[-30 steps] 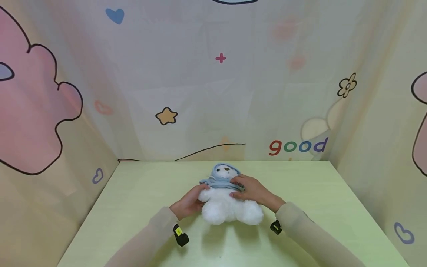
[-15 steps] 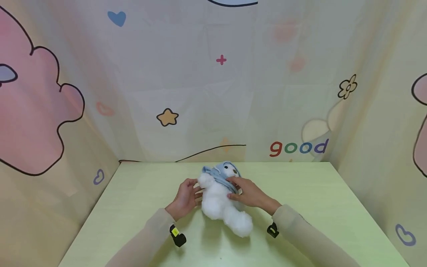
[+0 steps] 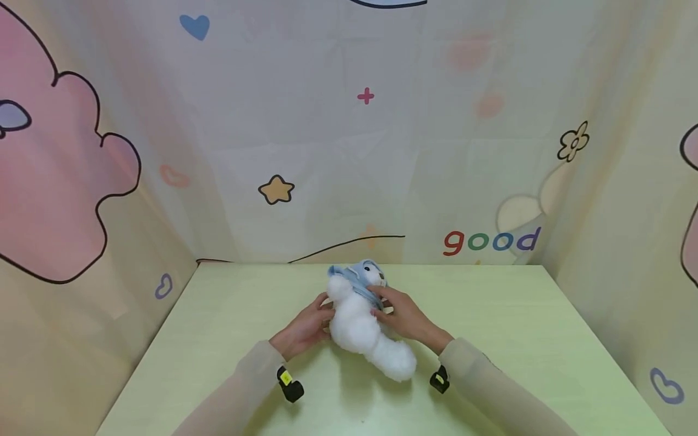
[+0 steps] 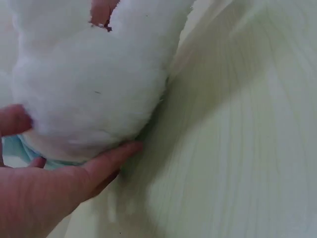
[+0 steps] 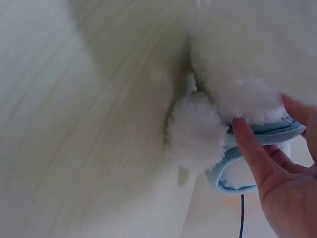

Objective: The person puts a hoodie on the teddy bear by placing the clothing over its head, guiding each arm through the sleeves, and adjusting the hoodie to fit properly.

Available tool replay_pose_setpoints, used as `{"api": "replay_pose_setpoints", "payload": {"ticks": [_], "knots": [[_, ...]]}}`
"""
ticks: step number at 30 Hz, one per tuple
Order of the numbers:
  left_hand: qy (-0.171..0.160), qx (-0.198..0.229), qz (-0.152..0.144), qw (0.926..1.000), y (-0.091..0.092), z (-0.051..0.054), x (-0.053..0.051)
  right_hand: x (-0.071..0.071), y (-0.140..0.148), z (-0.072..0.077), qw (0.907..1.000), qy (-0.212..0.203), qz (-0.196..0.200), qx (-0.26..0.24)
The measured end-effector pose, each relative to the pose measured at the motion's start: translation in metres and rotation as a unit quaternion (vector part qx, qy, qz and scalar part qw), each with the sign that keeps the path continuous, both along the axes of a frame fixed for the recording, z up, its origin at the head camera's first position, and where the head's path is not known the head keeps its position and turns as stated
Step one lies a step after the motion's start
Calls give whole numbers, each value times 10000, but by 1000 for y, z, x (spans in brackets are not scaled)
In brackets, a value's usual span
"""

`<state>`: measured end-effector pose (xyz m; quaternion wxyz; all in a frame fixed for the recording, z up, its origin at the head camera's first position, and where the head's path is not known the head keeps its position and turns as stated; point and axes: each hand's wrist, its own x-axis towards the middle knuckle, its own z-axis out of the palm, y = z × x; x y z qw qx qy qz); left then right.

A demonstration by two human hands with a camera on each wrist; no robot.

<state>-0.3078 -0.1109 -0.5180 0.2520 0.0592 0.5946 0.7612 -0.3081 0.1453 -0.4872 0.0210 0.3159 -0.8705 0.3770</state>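
A white plush bear (image 3: 357,324) with a light blue hood and scarf stands tilted on the table, its face turned to the right. My left hand (image 3: 308,327) cups the bear's side, thumb and fingers spread around the white fur; the left wrist view shows these fingers (image 4: 111,158) against the plush. From the other side my right hand (image 3: 406,315) grips the bear near the chest, by the blue scarf (image 5: 277,133). A round white paw (image 5: 195,131) hangs beside that hand. The bear's far side is hidden in the head view.
The pale green table (image 3: 491,339) spreads out around the bear. Behind it stands a fabric backdrop (image 3: 305,121) printed with a star, hearts and the word "good". Black camera straps (image 3: 289,384) sit at both wrists.
The bear has turned from facing forward to facing right, one leg swinging toward the front. My left hand let go of its arm, opened, then closed in on its side. My right hand kept its grip.
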Motion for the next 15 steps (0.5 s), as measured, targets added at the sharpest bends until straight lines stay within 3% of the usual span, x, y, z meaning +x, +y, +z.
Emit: {"api": "replay_pose_setpoints", "payload": {"ticks": [3, 6, 10, 12, 15], "knots": [[-175, 176, 31, 9997, 2, 2, 0, 0, 0, 1, 9996, -225, 14, -186], [-31, 194, 209, 9996, 4, 8, 1, 1, 0, 4, 9991, -325, 12, -272], [475, -514, 614, 9957, 6, 26, 5, 0, 2, 12, 9991, -274, -16, -337], [818, -1139, 811, 9868, 7, 36, 6, 0, 4, 17, 9979, -482, 18, -443], [1314, -2080, 1030, 9638, 8, 50, 8, -1, 7, 24, 9895, -1165, 275, -805]]}}
